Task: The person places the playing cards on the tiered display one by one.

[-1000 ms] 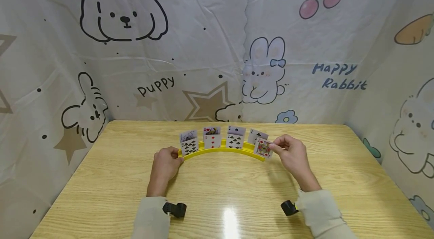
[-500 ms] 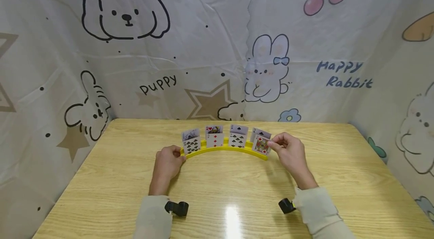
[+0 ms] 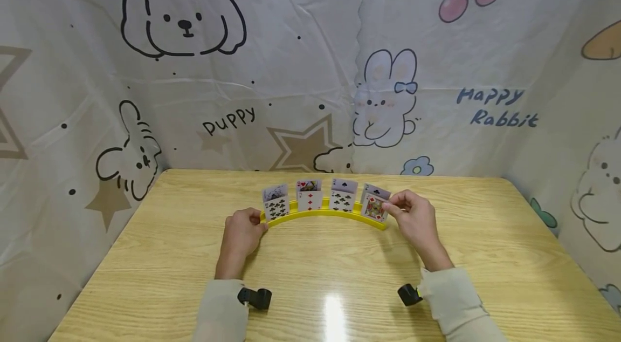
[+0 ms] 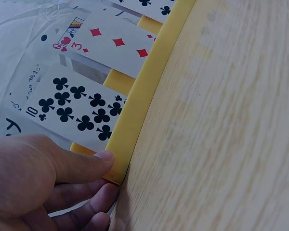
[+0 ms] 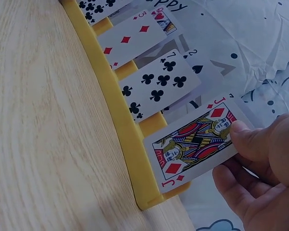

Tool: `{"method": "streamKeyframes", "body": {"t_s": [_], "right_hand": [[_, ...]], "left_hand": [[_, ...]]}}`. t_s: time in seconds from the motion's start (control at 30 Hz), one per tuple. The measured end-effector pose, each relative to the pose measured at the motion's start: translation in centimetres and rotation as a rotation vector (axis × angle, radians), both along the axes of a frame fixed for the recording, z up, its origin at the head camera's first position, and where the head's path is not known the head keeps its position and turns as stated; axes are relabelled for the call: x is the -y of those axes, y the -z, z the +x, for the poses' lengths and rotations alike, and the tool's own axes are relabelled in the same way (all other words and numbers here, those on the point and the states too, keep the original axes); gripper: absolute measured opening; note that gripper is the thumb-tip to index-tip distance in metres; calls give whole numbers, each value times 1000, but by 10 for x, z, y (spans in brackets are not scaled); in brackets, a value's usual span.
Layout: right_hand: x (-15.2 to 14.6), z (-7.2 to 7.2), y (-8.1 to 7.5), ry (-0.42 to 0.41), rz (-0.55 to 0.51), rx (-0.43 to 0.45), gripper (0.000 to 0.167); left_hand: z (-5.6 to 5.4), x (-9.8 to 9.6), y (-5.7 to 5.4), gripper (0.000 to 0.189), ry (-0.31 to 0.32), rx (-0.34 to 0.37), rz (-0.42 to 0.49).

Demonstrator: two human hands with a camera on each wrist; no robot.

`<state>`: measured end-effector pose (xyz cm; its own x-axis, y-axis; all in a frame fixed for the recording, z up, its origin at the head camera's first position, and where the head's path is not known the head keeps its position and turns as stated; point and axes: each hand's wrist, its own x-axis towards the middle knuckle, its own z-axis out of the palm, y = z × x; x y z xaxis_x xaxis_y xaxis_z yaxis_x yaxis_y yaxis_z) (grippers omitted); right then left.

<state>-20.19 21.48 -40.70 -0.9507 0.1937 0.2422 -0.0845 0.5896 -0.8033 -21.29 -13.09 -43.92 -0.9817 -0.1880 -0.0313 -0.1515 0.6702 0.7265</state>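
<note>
A curved yellow card holder [image 3: 320, 212] stands on the table with playing cards upright in two rows. My left hand [image 3: 242, 231] pinches its left end, thumb on the front edge in the left wrist view. At the right end my right hand [image 3: 414, 223] pinches the jack of diamonds [image 5: 195, 142] by its upper right edge, its lower edge at the holder's front slot. The front row also has the ten of clubs [image 4: 79, 106], three of diamonds [image 4: 113, 43] and seven of clubs [image 5: 161, 84]. Behind them show a queen of hearts [image 5: 166, 21] and a two of spades [image 5: 198, 67].
The wooden table [image 3: 310, 266] extends around the holder on all sides. A printed curtain [image 3: 301, 61] hangs along its back and sides. Each wrist carries a small black camera, the left wrist camera [image 3: 257, 298] and the right wrist camera [image 3: 409, 294].
My right hand has brought the jack of diamonds slightly up and left, from overhanging the holder's right end to in line with its front row. The left hand keeps its hold.
</note>
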Motion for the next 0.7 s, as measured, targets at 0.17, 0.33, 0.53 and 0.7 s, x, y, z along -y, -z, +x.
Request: {"method": "streamKeyframes", "body": {"t_s": [0.17,0.33,0.53,0.7], "right_hand": [[1,-1,1,0,-2,11,13],[2,0,3,-1,-9,33,13],[3,1,6,2,-9,47,13],[3,1,9,4,-6,60,13]], "left_hand": [[0,0,0,30,-6,-3,-2],[0,0,-1,30,-4,0,0],[1,0,-1,31,1,0,7],[0,0,-1,30,0,7,12]]}}
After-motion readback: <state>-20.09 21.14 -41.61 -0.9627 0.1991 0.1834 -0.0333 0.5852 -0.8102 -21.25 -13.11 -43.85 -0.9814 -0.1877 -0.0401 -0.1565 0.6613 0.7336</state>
